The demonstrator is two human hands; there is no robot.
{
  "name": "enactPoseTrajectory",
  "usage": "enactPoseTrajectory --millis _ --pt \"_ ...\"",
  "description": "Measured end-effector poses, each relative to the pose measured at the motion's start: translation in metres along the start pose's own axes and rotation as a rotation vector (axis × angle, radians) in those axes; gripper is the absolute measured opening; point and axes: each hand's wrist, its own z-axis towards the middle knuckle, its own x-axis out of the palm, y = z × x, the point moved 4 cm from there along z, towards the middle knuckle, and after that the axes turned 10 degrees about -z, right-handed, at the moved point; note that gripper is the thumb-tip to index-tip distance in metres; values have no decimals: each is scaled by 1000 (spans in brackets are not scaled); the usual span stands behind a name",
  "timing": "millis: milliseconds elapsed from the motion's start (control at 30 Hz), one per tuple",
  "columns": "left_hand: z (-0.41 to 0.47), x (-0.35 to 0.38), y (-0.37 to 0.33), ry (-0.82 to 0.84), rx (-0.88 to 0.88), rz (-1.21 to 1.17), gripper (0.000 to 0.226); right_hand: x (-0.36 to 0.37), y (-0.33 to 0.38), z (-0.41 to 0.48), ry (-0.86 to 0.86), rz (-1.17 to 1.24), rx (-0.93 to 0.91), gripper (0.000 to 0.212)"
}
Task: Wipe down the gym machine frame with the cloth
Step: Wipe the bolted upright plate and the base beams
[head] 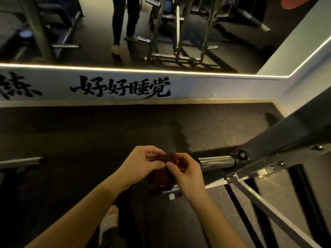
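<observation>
A dark brown cloth (pixel 163 174) hangs between both my hands at the centre of the view. My left hand (pixel 143 163) pinches its upper edge, and my right hand (pixel 186 173) pinches it close beside, fingertips nearly touching. Part of the cloth droops below the hands in shadow. The gym machine frame (pixel 286 140) is a dark slanted beam on the right. A chrome peg (pixel 215 162) sticks out of it toward my right hand. Neither hand touches the frame.
A wall mirror (pixel 89 56) above a white band with black lettering (pixel 121 88) faces me, reflecting legs and racks. Dark rubber floor (pixel 89 133) lies between. Another chrome bar end (pixel 23 162) pokes in at the left. My slippered foot (pixel 110 221) stands below; frame struts (pixel 259 199) cross lower right.
</observation>
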Motion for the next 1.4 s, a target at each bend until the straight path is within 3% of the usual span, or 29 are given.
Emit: enactPoseTrajectory --millis 433,633,800,1133,1300,1400 --pt "128 -85 -186 247 235 47 18 -56 178 114 -355 39 -53 15" --pt "193 -69 -257 271 388 46 22 -107 209 162 -683 -54 23 11" --pt "274 -32 -305 365 493 49 26 -157 207 220 -816 93 -31 12" --pt "422 103 -401 731 809 269 38 -304 196 315 -1134 297 -78 18" --pt "462 181 -442 884 946 265 30 -368 162 318 -1359 398 119 21" --pt "484 222 -459 931 932 205 25 -399 159 307 -1492 178 214 15"
